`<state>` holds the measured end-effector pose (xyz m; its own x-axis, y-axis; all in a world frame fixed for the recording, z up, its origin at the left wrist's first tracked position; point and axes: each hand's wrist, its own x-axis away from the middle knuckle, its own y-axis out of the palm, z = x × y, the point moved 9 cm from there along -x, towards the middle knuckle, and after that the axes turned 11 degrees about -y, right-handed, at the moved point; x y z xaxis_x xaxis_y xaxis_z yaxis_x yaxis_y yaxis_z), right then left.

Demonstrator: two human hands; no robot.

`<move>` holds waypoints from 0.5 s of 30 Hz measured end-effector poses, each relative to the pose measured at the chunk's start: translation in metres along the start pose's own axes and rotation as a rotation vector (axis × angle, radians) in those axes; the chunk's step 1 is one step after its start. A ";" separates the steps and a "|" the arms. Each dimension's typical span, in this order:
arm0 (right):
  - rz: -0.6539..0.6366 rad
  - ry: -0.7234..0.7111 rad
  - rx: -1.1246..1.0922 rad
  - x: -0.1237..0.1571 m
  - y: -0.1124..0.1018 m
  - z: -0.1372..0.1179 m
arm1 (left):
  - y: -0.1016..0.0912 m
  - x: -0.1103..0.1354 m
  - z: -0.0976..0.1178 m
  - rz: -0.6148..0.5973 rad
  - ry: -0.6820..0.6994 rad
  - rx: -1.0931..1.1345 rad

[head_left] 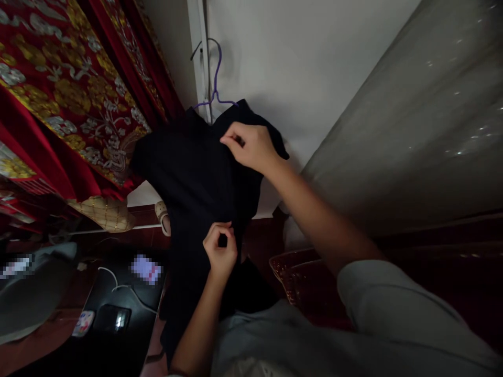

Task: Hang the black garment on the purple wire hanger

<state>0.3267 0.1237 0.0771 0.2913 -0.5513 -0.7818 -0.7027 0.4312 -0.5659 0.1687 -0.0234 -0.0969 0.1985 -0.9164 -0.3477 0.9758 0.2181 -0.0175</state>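
A black garment (192, 178) hangs on a purple hanger (215, 78) hooked on a white wall fixture. My right hand (253, 146) is up near the collar, its fingers pinched on the black fabric. Lower down, my left hand (220, 251) is closed in a pinch on the front of the same garment around its middle. The garment's lower part drops into shadow in front of me.
A red and gold patterned cloth (66, 89) hangs at the left. A grey glittery curtain (424, 115) fills the right. Below left lies a dark surface with a phone (112, 318), a white cable (118, 285) and a small card. A sandal (163, 215) rests on the floor.
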 end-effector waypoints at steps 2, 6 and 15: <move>-0.068 -0.025 -0.003 -0.014 0.004 -0.012 | -0.001 -0.002 -0.003 0.005 -0.005 -0.016; -0.157 -0.010 -0.055 -0.010 0.003 -0.023 | -0.002 0.000 -0.017 -0.010 -0.048 -0.035; -0.452 -0.004 -0.122 0.034 0.025 -0.036 | 0.012 -0.084 0.013 -0.104 0.012 -0.033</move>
<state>0.2961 0.0903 0.0457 0.5882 -0.6618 -0.4648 -0.5759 0.0608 -0.8153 0.1653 0.0520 -0.0561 0.0951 -0.9307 -0.3533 0.9875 0.1331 -0.0846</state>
